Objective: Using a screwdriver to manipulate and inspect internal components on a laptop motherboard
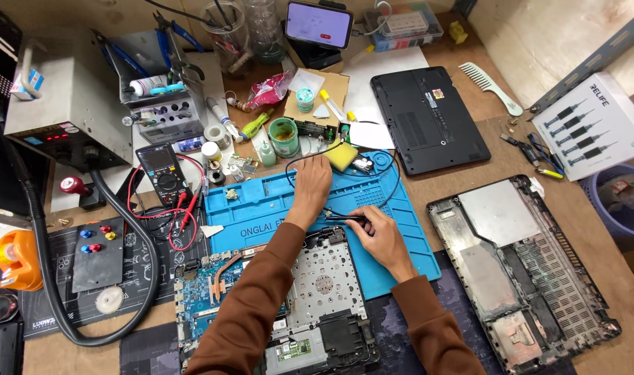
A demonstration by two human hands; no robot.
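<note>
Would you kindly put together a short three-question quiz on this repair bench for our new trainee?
1. True or false: the right hand holds a thin black tool above the blue silicone work mat.
2. Which lies nearest the left hand? A) yellow sponge block B) pale green plastic comb C) black digital multimeter with red leads
3. What lies at the far right of the bench, open side up?

Key:
1. True.
2. A.
3. The detached black laptop bottom shell; the opened laptop chassis with blue circuit board sits under the person's arms.
</note>
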